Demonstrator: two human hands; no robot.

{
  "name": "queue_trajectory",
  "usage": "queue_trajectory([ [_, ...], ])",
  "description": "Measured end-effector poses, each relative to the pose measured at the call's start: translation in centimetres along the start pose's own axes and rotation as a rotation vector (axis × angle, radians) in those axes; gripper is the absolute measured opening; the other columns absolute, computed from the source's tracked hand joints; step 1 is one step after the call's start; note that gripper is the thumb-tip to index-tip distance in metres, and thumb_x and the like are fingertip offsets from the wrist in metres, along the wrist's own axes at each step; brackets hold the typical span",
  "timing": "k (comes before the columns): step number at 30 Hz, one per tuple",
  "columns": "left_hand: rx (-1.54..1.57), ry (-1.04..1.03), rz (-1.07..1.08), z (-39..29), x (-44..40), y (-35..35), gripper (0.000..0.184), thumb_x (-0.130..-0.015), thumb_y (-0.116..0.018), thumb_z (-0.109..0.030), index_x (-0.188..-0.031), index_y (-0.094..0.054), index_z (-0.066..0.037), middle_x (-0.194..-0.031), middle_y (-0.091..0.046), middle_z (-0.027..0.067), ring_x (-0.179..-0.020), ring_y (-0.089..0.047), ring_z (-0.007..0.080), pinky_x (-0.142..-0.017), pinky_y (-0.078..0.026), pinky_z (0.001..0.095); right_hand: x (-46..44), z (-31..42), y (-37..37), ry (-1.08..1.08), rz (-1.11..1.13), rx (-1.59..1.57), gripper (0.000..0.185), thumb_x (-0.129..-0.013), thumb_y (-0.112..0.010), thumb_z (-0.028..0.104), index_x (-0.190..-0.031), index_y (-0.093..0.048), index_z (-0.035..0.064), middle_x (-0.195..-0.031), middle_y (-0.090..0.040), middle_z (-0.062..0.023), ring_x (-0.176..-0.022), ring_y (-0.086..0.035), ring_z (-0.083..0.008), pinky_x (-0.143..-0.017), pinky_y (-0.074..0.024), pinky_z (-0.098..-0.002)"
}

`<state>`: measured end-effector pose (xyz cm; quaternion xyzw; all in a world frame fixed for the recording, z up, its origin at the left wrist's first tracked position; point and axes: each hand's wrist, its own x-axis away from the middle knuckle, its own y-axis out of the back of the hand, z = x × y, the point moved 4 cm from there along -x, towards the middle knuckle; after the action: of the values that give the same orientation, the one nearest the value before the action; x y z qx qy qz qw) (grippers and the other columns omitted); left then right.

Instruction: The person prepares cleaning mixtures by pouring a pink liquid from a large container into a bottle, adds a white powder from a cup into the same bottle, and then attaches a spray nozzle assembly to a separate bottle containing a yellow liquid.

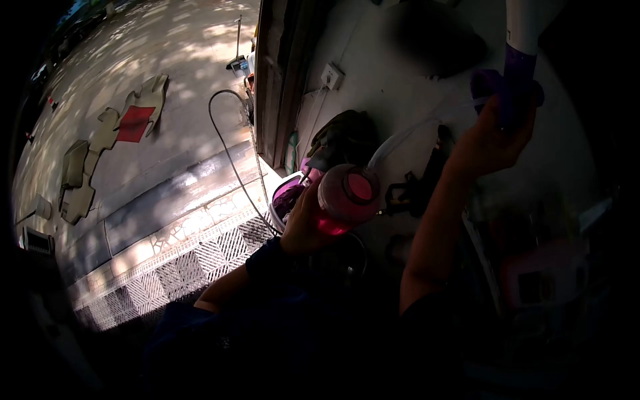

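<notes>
My left hand [303, 223] is closed around a clear plastic bottle [337, 205] that holds pink liquid. The bottle is tilted, its round uncapped mouth facing up towards me. Raised at the upper right, my right hand [499, 139] grips a purple fitting [519, 83] with wing-like side parts. A white tube [522, 27] rises from the fitting's top. From near the fitting a clear hose [400, 135] curves down to the bottle; whether its end goes inside or passes behind cannot be made out. Deep shadow hides most of the right fingers.
Beside my left hand stands a white-rimmed tub [279, 200] with purple cloth. A dark bag [347, 137] lies by the wall below a socket [332, 76]. A black cable [223, 130] loops over the doorway. Outside lie flattened cardboard-like pieces [103, 133] and a red sheet [135, 124].
</notes>
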<state>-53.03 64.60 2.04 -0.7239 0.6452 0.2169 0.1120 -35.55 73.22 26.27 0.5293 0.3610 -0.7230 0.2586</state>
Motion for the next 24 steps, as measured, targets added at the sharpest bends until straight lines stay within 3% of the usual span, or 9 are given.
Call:
queue_trajectory([
  [5, 0.025, -0.013, -0.006, 0.1, -0.1, -0.4, 0.100, -0.063, -0.088, -0.031, -0.142, -0.033, -0.005, -0.137, -0.046, 0.0199, -0.126, -0.048, 0.0355, -0.099, -0.045, 0.0445, 1.3, -0.6, 1.1, 0.039, 0.043, 0.076, 0.053, -0.089, -0.067, 0.029, -0.131, -0.053, -0.0006, -0.126, -0.054, -0.0178, -0.108, -0.061, -0.0282, -0.087, -0.0564, -0.0381],
  [7, -0.004, -0.005, -0.012, 0.5, 0.1, -0.4, 0.101, -0.062, -0.089, -0.031, -0.142, -0.033, -0.004, -0.137, -0.046, 0.0200, -0.126, -0.049, 0.0356, -0.099, -0.045, 0.0445, 2.6, -0.8, 1.5, 0.084, 0.250, 0.171, 0.061, -0.080, -0.075, 0.024, -0.133, -0.051, 0.0031, -0.121, -0.047, -0.0162, -0.108, -0.056, -0.0251, -0.086, -0.0521, -0.0378],
  [9, -0.033, 0.003, -0.017, 0.8, 0.0, -0.2, 0.102, -0.062, -0.089, -0.032, -0.142, -0.033, -0.004, -0.137, -0.046, 0.0201, -0.126, -0.049, 0.0357, -0.099, -0.045, 0.0446, 4.1, 0.3, 2.0, 0.122, 0.284, 0.098, 0.061, -0.078, -0.077, 0.024, -0.131, -0.054, 0.0042, -0.119, -0.048, -0.0154, -0.104, -0.054, -0.0259, -0.081, -0.0493, -0.0373],
  [12, -0.098, -0.032, 0.016, 0.8, -0.5, -0.1, 0.105, -0.061, -0.089, -0.032, -0.143, -0.030, -0.004, -0.137, -0.045, 0.0205, -0.126, -0.048, 0.0362, -0.100, -0.045, 0.0448, 6.4, 2.2, 2.2, 0.108, 0.399, 0.131, 0.058, -0.082, -0.074, 0.030, -0.129, -0.055, 0.0024, -0.119, -0.052, -0.0153, -0.104, -0.059, -0.0271, -0.079, -0.0532, -0.0378],
  [14, -0.018, -0.013, 0.025, 0.4, -0.4, 0.0, 0.107, -0.061, -0.089, -0.032, -0.144, -0.028, -0.003, -0.138, -0.045, 0.0210, -0.128, -0.047, 0.0365, -0.101, -0.044, 0.0449, 7.8, 2.6, 2.4, 0.101, 0.433, -0.024, 0.055, -0.080, -0.077, 0.028, -0.125, -0.059, 0.0022, -0.117, -0.050, -0.0155, -0.102, -0.057, -0.0274, -0.078, -0.0519, -0.0365],
  [17, 0.038, 0.022, 0.029, 0.3, -0.4, 0.2, 0.109, -0.061, -0.089, -0.032, -0.145, -0.026, -0.003, -0.139, -0.044, 0.0208, -0.130, -0.044, 0.0360, -0.102, -0.043, 0.0448, 8.8, 2.7, 3.3, 0.123, 0.562, 0.051, 0.051, -0.077, -0.078, 0.024, -0.120, -0.062, 0.0014, -0.115, -0.049, -0.0149, -0.101, -0.057, -0.0272, -0.079, -0.0514, -0.0361],
  [24, 0.031, -0.015, 0.002, 0.1, -0.5, 0.4, 0.111, -0.060, -0.090, -0.030, -0.145, -0.025, -0.002, -0.139, -0.044, 0.0194, -0.130, -0.045, 0.0337, -0.103, -0.042, 0.0438, 9.9, 3.5, 3.4, -0.026, 0.650, -0.101, 0.052, -0.070, -0.083, 0.016, -0.118, -0.065, 0.0077, -0.118, -0.044, -0.0104, -0.099, -0.054, -0.0247, -0.078, -0.0508, -0.0361],
])
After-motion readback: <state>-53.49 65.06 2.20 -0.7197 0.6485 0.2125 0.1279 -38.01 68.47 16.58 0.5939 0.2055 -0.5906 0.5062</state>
